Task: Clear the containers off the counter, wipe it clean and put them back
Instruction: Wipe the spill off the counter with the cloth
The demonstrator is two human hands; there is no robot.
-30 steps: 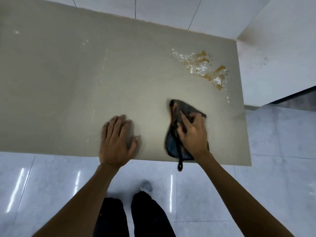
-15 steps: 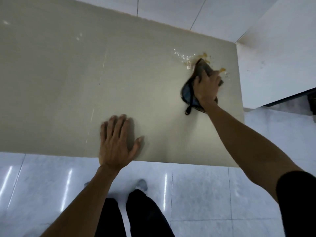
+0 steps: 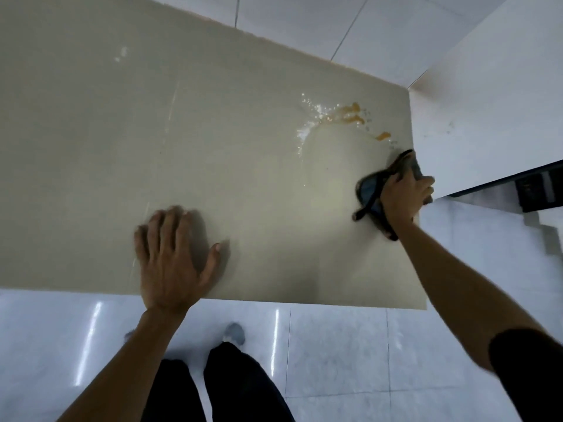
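A beige counter (image 3: 152, 132) fills the upper left of the view. No containers are in sight. My right hand (image 3: 402, 196) presses a dark cloth (image 3: 370, 190) flat against the counter at its right edge. Beyond the cloth lies an orange and white spill (image 3: 335, 115), with a wiped, smeared patch between the two. My left hand (image 3: 173, 257) rests palm down with fingers spread near the counter's front edge, holding nothing.
A white wall (image 3: 487, 86) rises right of the counter. White tiles (image 3: 304, 22) back the counter's far edge. Glossy white floor tiles (image 3: 335, 360) lie below the front edge, where my dark trouser legs (image 3: 237, 388) stand. A dark gap (image 3: 536, 190) opens at the right.
My right hand swept the cloth from the near edge up onto the spill, then back toward me and right to the counter's edge. Part of the spill is gone. The left hand stayed put.
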